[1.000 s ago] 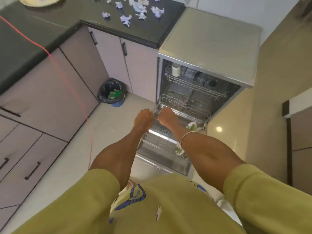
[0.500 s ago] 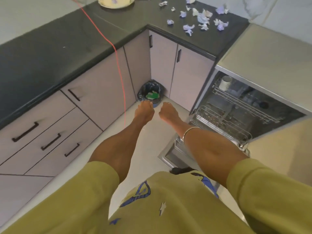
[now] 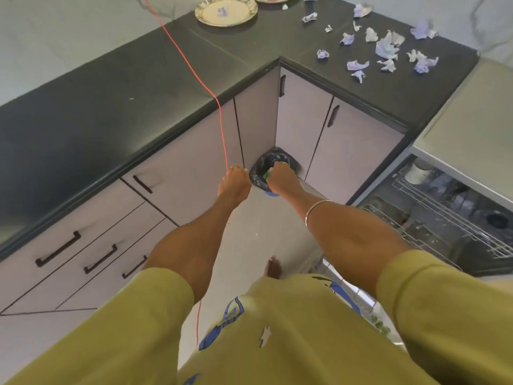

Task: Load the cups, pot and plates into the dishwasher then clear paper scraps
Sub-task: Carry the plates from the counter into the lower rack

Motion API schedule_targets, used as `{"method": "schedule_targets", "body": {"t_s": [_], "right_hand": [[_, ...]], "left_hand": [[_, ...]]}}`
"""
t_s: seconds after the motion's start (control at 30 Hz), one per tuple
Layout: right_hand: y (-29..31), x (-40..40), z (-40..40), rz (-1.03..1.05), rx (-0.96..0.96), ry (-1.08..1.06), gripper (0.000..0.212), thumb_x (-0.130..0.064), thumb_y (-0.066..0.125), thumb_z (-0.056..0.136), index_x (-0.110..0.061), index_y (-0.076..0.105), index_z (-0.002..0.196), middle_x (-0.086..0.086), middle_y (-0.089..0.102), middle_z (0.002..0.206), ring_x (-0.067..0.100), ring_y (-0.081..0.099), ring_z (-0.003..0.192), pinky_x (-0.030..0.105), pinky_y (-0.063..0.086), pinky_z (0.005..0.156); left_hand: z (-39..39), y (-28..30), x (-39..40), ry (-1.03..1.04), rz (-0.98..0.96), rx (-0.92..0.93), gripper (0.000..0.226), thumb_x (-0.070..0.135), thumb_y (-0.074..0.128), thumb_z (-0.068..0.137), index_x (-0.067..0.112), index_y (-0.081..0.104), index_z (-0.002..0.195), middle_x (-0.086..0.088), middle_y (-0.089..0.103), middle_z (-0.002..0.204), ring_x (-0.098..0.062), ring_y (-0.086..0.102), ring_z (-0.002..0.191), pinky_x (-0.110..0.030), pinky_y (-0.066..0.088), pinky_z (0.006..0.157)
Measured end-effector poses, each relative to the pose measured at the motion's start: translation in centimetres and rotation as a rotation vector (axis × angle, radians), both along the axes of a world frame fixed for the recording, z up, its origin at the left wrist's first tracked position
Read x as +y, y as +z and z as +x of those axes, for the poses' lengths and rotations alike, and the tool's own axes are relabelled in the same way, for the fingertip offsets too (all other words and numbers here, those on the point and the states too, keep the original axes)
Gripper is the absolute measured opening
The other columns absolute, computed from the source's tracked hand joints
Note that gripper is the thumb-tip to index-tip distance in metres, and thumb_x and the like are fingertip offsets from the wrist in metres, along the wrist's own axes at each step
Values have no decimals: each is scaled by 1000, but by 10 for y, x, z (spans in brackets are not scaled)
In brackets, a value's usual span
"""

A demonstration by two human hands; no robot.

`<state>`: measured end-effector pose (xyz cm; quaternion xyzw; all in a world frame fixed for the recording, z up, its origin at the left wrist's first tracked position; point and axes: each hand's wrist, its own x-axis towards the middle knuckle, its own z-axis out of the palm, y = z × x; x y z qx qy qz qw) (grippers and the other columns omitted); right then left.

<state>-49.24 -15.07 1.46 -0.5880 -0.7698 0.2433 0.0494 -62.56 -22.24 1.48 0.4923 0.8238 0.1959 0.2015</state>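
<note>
A person in a mustard sweatshirt turns from the open stainless-steel dishwasher (image 3: 458,218), w/ both arms now stretched toward the corner of the black stone countertop (image 3: 249,73) instead of the lower wire rack they hovered over a sec ago. Left hand (image 3: 234,184) and right hand (image 3: 280,179) both hang w/ fingers loosely curled, grasping nothing, above the black-lined waste bin (image 3: 266,165) on the floor. Two gold-rimmed cream plates (image 3: 226,12) remain on the counter's far end; crumpled lilac-and-white paper scraps (image 3: 385,48) lie scattered near the dishwasher side. A white cup (image 3: 417,170) sits in the upper rack; pot not clearly visible. Judging by this, loading isn't finished: plates probably come next, scraps after.
</note>
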Motion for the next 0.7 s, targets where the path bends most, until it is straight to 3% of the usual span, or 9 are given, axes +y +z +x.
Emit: {"method": "schedule_targets", "body": {"t_s": [0.13,0.27,0.47,0.7], "right_hand": [[3,59,-18,-3,20,40,37,-20,43,97,-2,57,126,19,58,129,35,55,118,38,46,96],[14,105,-29,4,-2,34,32,-11,47,95,3,55,123,21,55,126,37,53,119,41,45,96],[18,169,-40,51,22,-20,29,-11,48,96,-1,54,123,17,55,127,36,54,117,42,47,93],[32,270,-58,148,92,-98,32,-10,47,97,-3,52,128,16,54,132,33,55,119,41,48,98]], "left_hand": [[-21,2,55,12,-14,-12,39,27,28,103,0,56,97,-24,59,108,-45,56,100,-49,43,84],[-32,10,105,-9,-1,0,38,26,28,104,1,57,102,-23,58,114,-42,54,105,-47,42,87],[-47,11,177,-74,45,1,34,24,29,104,3,56,102,-21,58,111,-40,54,103,-42,37,79],[-66,32,291,-173,126,-38,36,22,28,104,-1,55,114,-21,57,121,-37,52,114,-46,39,95]]}}
